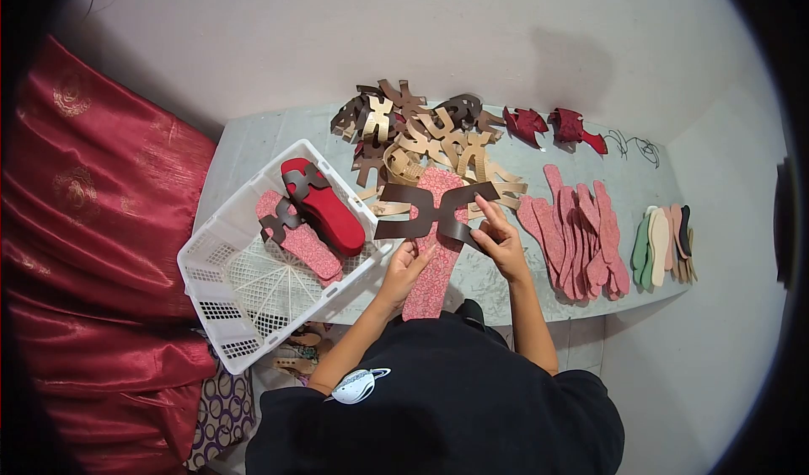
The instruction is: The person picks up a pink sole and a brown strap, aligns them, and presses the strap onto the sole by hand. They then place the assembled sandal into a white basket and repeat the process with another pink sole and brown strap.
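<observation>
My left hand (407, 274) grips a pink patterned shoe sole (428, 294) by its edge, thumb on top. Across the upper part of that sole lies a dark brown H-shaped strap (435, 214), its four arms spreading past both sides. The fingers of my right hand (503, 243) are closed on the strap's right-hand arms, with the lower one bent upward. Just beyond the sole, a heap of brown, tan and gold straps (421, 142) covers part of the table (270, 134).
At the left, a white plastic basket (244, 348) holds a red sole (333, 214) and a pink sole (308, 252), both with brown straps. Pink soles (581, 239) and green, cream and black soles (661, 243) lie rightward. Dark red pieces (573, 125) sit near the wall.
</observation>
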The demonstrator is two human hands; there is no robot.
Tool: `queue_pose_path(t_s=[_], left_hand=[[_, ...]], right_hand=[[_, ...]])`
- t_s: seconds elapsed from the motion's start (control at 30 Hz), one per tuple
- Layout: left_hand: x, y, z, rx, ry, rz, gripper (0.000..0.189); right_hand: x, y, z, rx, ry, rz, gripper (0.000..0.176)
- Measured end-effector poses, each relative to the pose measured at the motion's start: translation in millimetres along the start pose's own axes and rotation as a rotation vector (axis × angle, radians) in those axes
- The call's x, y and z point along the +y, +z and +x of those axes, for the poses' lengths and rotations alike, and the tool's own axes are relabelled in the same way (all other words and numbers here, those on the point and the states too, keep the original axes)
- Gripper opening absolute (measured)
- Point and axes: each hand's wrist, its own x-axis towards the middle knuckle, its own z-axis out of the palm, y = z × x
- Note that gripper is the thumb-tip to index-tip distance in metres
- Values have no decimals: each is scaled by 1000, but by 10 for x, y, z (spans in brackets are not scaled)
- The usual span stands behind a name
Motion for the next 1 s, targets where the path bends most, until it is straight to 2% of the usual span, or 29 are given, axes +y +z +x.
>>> queue_pose_path(t_s=[0.37, 0.77, 1.0], left_hand=[[-11, 5, -34, 18, -7, -7, 26], [13, 34, -14, 52, 77, -68, 30], [111, -22, 42, 21, -56, -175, 31]], right_hand=[[39, -119, -61, -23, 0, -172, 52], [30, -23, -103, 11, 11, -187, 53], [74, -35, -116, 25, 1, -192, 53]])
